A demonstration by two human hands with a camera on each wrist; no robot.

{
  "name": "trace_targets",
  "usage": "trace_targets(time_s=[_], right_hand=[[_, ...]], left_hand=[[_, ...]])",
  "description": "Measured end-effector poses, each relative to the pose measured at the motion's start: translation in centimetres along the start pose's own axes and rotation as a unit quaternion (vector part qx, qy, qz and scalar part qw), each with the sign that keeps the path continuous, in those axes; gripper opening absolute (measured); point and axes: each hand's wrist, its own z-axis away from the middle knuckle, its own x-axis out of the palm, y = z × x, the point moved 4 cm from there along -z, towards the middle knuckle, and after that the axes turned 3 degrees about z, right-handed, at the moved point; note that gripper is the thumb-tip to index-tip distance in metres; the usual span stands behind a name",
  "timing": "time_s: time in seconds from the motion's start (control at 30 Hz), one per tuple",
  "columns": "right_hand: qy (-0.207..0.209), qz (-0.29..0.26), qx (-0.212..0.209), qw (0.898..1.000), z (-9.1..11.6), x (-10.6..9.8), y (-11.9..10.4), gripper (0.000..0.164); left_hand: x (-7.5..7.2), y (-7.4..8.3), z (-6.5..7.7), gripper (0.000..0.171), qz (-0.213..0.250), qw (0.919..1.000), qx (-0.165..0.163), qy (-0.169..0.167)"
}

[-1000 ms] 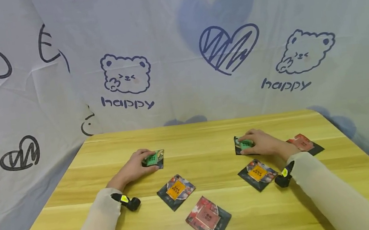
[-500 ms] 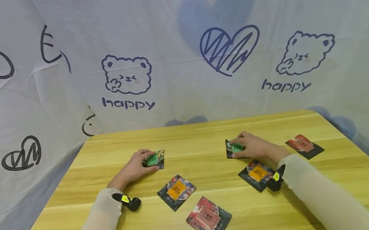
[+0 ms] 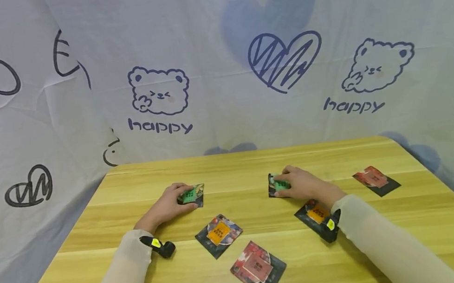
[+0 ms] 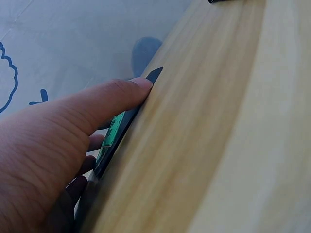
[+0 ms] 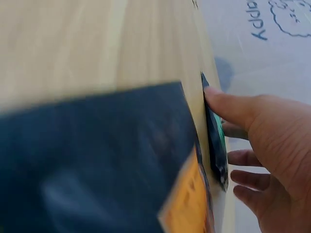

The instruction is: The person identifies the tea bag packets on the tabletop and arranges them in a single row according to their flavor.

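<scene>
My left hand grips a small black sachet with a green label on the left side of the table, thumb at the near edge and fingers at the far edge. On the right, a matching green-labelled sachet is held the same way by my right hand. The left wrist view has the left thumb pressed at the edge of its sachet. In the right wrist view the right thumb touches the edge of the other green-labelled sachet, which lies close over the tabletop. Each hand covers part of its sachet.
An orange-labelled sachet lies left of centre. Another orange-labelled sachet is partly hidden under my right wrist and its camera. One red sachet lies near the front, another at far right. A printed cloth hangs behind the table.
My right hand has slid its green-labelled sachet leftward across the table, away from the far-right red sachet. The right wrist now covers part of an orange-labelled sachet. My left hand keeps its place.
</scene>
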Motion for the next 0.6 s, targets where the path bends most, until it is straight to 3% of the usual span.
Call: trace_targets(time_s=[0.6], right_hand=[[0.012, -0.034, -0.028, 0.999, -1.1, 0.4, -3.9, 0.049]], left_hand=[[-0.4, 0.1, 0.1, 0.070, -0.003, 1.0000, 0.004, -0.006]])
